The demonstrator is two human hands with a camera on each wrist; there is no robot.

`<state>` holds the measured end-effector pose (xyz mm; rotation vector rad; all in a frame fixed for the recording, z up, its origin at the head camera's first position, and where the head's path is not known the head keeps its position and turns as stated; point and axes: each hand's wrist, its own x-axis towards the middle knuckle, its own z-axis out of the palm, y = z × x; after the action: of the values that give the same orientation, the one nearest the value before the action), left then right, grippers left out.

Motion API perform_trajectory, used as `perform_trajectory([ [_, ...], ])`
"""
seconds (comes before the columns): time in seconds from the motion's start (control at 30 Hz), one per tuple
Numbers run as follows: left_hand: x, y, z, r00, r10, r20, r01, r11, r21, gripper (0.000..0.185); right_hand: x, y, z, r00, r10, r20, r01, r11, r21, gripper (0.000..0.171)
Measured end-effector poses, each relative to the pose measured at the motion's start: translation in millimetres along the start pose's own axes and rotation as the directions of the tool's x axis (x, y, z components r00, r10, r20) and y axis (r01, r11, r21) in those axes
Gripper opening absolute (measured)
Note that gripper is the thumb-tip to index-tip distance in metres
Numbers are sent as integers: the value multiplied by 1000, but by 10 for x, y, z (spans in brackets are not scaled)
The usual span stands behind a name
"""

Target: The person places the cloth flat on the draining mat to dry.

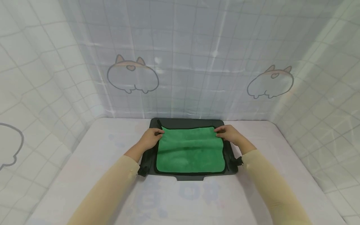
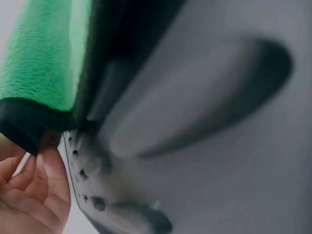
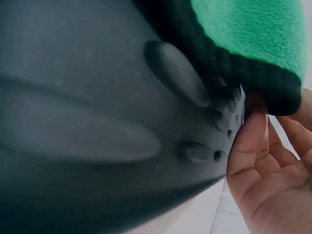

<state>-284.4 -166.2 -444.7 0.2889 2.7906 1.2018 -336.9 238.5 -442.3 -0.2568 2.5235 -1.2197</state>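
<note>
A green plush cloth (image 1: 191, 156) with a dark border is spread over a black tray-like board (image 1: 188, 122), with a soft fold running across its upper part. My left hand (image 1: 152, 137) pinches the cloth's far left corner between thumb and fingers. At the far right corner, my right hand (image 1: 228, 133) pinches the dark border the same way. The left wrist view shows the cloth's hem (image 2: 36, 109) held by the left fingertips (image 2: 48, 141). In the right wrist view the right thumb (image 3: 251, 131) is against the bordered corner (image 3: 282, 92), just over the board.
The board's surface (image 3: 73, 73) has raised oval ridges and small holes near its edge. It lies on a white, faintly patterned table cover (image 1: 185, 203). A white curtain with a grid pattern (image 1: 191, 62) and cartoon animals hangs behind and at both sides.
</note>
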Motion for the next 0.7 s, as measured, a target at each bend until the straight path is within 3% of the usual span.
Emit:
perform_trajectory([
  [0.47,180,54,-17,997,16,-80,-18,1000,-20,42,16,-107,-158,996,22,-92,-16,998,62,40],
  [0.7,261,51,-16,996,10,-94,-11,1000,0,46,76,-120,-132,991,32,-127,-30,999,18,41],
])
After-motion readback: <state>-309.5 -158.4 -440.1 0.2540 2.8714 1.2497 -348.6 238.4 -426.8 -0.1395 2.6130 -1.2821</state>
